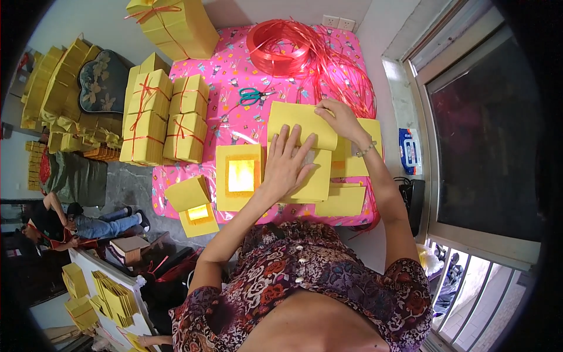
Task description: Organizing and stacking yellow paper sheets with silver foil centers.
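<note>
My left hand lies flat with fingers spread on a stack of yellow paper, pressing near the lower edge of a yellow paper sheet. At that sheet's far right edge, my right hand pinches the paper between thumb and fingers. Left of the stack is yellow paper with a shiny gold square. More yellow paper lies partly beneath my right wrist, and a loose yellow pile sits nearer to me. Small folded yellow papers, one with a gold patch, rest at the table's near left corner.
Tied yellow paper bundles stand on the left of the pink-covered table. Green-handled scissors and a coil of red plastic strapping lie farther back. A window borders the right; another person is at left.
</note>
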`<state>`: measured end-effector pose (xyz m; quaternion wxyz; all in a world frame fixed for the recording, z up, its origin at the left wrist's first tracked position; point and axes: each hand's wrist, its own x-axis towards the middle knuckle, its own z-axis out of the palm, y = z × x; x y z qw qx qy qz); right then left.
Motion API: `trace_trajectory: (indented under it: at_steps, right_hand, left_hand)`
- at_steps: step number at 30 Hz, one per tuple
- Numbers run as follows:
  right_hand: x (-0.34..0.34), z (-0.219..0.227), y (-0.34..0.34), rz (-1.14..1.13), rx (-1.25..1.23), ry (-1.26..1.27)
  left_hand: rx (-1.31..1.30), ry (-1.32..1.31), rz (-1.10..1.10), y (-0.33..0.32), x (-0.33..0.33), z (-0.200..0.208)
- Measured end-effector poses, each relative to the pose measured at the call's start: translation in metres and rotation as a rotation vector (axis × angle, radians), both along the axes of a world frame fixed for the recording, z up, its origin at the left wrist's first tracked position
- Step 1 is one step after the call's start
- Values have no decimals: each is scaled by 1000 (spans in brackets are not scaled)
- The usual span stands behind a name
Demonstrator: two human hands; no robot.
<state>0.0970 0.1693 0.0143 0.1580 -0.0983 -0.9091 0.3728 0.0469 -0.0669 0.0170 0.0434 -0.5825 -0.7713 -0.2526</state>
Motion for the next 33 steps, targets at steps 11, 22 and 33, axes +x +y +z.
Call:
trace_trajectory:
  at_steps: [11, 22, 33]
  right_hand:
    - [-17, 4, -7, -81, 427, -81]
    - [-38, -8, -12, 25, 242, -92]
    - [-35, -6, -15, 13, 242, -76]
  left_hand:
    - [-65, -29, 18, 10, -5, -10]
    - [-97, -56, 15, 12, -3, -9]
    - [-141, -68, -7, 12, -3, -8]
